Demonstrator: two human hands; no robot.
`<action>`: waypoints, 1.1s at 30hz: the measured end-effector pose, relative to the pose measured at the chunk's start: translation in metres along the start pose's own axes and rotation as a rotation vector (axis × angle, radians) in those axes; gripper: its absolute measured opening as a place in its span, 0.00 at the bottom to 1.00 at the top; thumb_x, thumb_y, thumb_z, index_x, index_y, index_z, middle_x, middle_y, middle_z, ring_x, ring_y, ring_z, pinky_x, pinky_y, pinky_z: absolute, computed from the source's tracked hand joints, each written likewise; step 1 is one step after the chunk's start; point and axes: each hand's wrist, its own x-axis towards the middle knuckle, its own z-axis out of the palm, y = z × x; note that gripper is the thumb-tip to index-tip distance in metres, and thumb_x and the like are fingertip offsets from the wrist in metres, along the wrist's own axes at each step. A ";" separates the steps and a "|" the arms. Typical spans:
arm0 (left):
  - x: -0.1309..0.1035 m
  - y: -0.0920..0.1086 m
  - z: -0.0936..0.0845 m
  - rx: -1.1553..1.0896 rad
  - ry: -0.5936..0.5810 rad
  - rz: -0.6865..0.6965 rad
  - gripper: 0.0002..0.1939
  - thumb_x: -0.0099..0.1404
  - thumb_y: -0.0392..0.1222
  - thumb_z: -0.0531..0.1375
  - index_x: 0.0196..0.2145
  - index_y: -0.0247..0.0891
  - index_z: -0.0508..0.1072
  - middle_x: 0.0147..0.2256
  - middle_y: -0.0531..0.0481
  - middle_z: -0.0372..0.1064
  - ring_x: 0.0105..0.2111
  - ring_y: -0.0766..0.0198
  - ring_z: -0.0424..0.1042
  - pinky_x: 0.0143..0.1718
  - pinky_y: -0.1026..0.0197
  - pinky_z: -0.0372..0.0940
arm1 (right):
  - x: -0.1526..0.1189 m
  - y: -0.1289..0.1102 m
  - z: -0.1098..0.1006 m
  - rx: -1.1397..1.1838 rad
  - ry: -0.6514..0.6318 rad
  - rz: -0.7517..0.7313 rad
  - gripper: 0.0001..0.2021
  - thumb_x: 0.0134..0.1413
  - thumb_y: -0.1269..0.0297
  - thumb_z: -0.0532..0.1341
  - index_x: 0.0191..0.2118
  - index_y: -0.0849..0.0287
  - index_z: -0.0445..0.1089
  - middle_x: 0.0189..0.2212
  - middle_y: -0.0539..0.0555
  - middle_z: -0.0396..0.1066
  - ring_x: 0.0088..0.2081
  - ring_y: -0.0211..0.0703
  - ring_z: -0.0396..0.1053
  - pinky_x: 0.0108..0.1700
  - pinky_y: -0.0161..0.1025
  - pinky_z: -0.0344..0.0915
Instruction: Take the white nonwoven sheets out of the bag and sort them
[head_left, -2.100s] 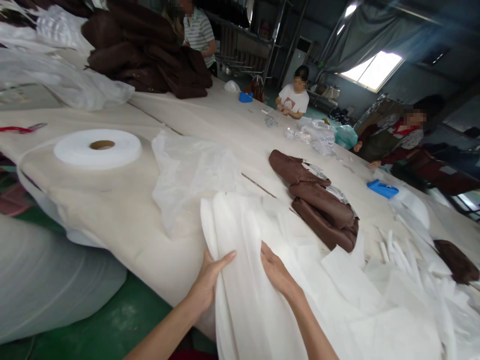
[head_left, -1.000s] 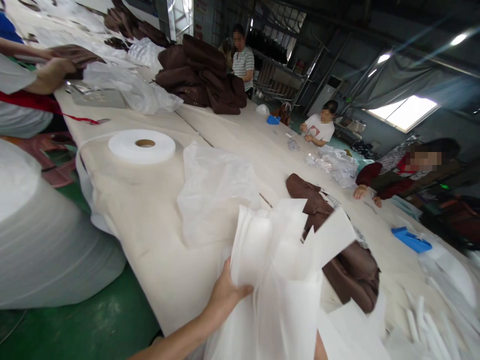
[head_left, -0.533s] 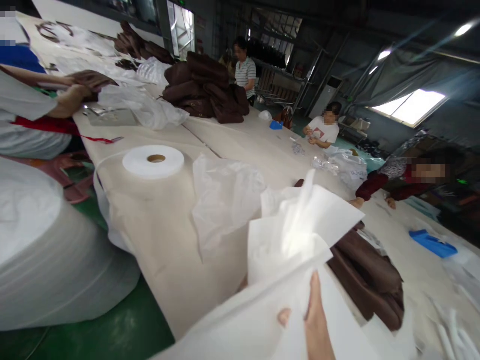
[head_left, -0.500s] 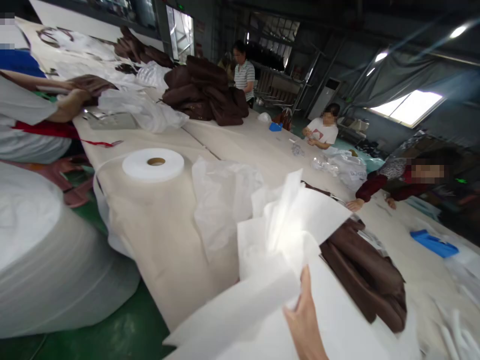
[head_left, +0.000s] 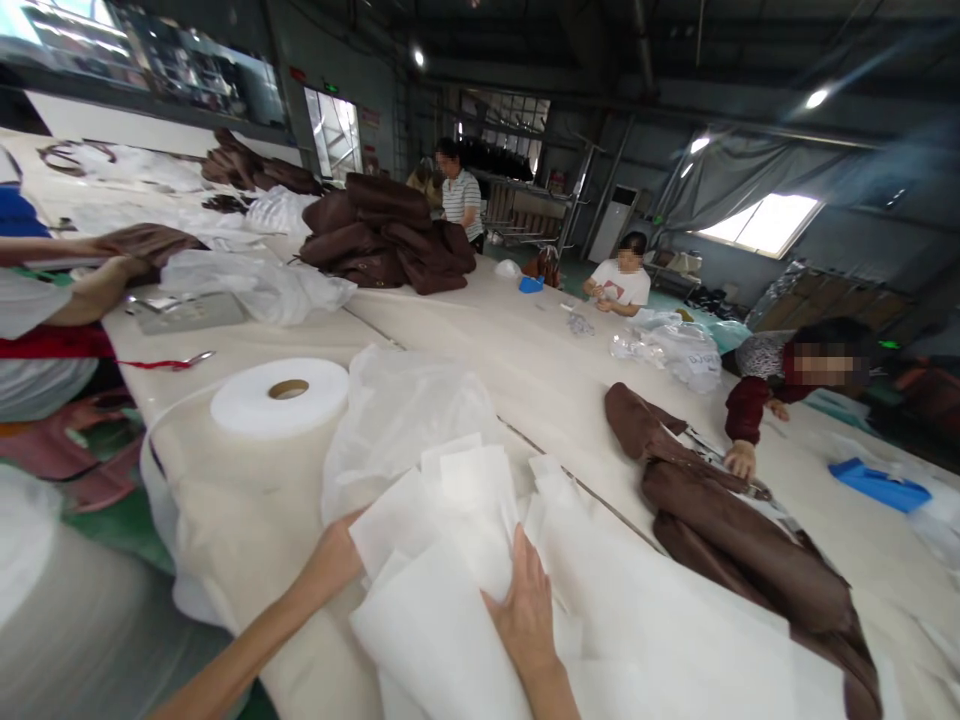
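At the beige table [head_left: 465, 335], both hands [head_left: 525, 605] touch white sheets [head_left: 442, 600].

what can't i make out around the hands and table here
All in the head view:
- fingers of the left hand: hidden behind white sheets
- number of sheets: hidden by overlap
- big white roll: cut off by left edge
- brown bundle: cut off by bottom edge

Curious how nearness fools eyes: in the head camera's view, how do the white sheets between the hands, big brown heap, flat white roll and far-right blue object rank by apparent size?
1. White sheets
2. Brown heap
3. Flat white roll
4. Blue object
The sheets' nearness makes true sizes unsure.
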 end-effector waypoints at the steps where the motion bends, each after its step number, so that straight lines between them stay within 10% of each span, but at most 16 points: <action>1: 0.012 0.002 -0.006 0.062 0.061 -0.007 0.22 0.60 0.57 0.57 0.41 0.37 0.74 0.38 0.43 0.74 0.36 0.52 0.74 0.39 0.51 0.72 | -0.001 -0.002 -0.001 -0.027 -0.020 0.002 0.44 0.52 0.63 0.62 0.72 0.62 0.42 0.65 0.65 0.55 0.66 0.63 0.55 0.61 0.63 0.60; 5: 0.046 0.022 -0.018 0.571 0.316 0.132 0.27 0.61 0.44 0.56 0.56 0.31 0.67 0.51 0.32 0.64 0.50 0.43 0.66 0.50 0.41 0.64 | -0.007 -0.003 -0.003 -0.103 -0.053 -0.020 0.42 0.56 0.59 0.61 0.72 0.59 0.41 0.68 0.62 0.49 0.68 0.61 0.50 0.62 0.62 0.60; 10: 0.073 0.042 -0.031 0.837 0.330 0.162 0.24 0.67 0.40 0.55 0.59 0.33 0.65 0.57 0.31 0.60 0.53 0.40 0.61 0.54 0.39 0.56 | -0.013 0.004 0.002 -0.145 -0.081 -0.090 0.39 0.58 0.57 0.61 0.71 0.53 0.45 0.70 0.55 0.44 0.69 0.62 0.48 0.63 0.64 0.57; 14: 0.107 0.054 -0.022 0.848 -0.027 0.186 0.25 0.65 0.32 0.52 0.59 0.39 0.66 0.54 0.39 0.67 0.50 0.49 0.69 0.49 0.51 0.63 | -0.018 0.007 0.006 -0.127 -0.089 -0.244 0.37 0.61 0.54 0.60 0.71 0.41 0.42 0.71 0.49 0.40 0.69 0.63 0.45 0.63 0.66 0.56; 17: 0.120 0.075 0.021 0.827 -0.255 0.215 0.17 0.69 0.37 0.51 0.53 0.39 0.71 0.44 0.41 0.75 0.37 0.51 0.75 0.36 0.56 0.67 | -0.020 0.001 0.003 -0.142 -0.124 -0.356 0.37 0.61 0.54 0.60 0.70 0.34 0.41 0.71 0.46 0.39 0.69 0.65 0.46 0.62 0.70 0.56; 21: 0.085 0.114 0.092 0.741 -0.519 0.399 0.12 0.68 0.48 0.57 0.44 0.41 0.74 0.36 0.43 0.77 0.34 0.51 0.76 0.32 0.58 0.66 | -0.020 -0.007 -0.003 -0.115 -0.164 -0.406 0.35 0.60 0.50 0.61 0.68 0.30 0.45 0.70 0.45 0.42 0.68 0.65 0.47 0.62 0.70 0.56; 24: 0.039 0.127 0.109 0.663 -0.696 0.534 0.07 0.66 0.46 0.59 0.38 0.43 0.74 0.31 0.48 0.76 0.31 0.54 0.76 0.31 0.60 0.65 | -0.019 -0.007 -0.002 -0.115 -0.118 -0.257 0.30 0.58 0.45 0.62 0.65 0.38 0.59 0.66 0.53 0.56 0.66 0.65 0.54 0.61 0.67 0.59; 28: -0.001 0.099 0.070 0.574 -0.725 0.489 0.14 0.62 0.35 0.57 0.46 0.43 0.72 0.37 0.49 0.76 0.37 0.54 0.77 0.36 0.59 0.67 | -0.015 -0.006 0.002 -0.153 -0.042 -0.116 0.24 0.59 0.46 0.62 0.56 0.50 0.71 0.65 0.60 0.58 0.66 0.67 0.54 0.60 0.65 0.60; 33: -0.031 0.051 0.006 0.453 -0.527 0.110 0.18 0.61 0.38 0.54 0.48 0.46 0.71 0.37 0.54 0.74 0.34 0.62 0.73 0.38 0.62 0.63 | -0.008 -0.012 -0.009 -0.141 -0.067 -0.056 0.30 0.60 0.49 0.61 0.66 0.47 0.58 0.67 0.60 0.53 0.66 0.65 0.53 0.58 0.63 0.62</action>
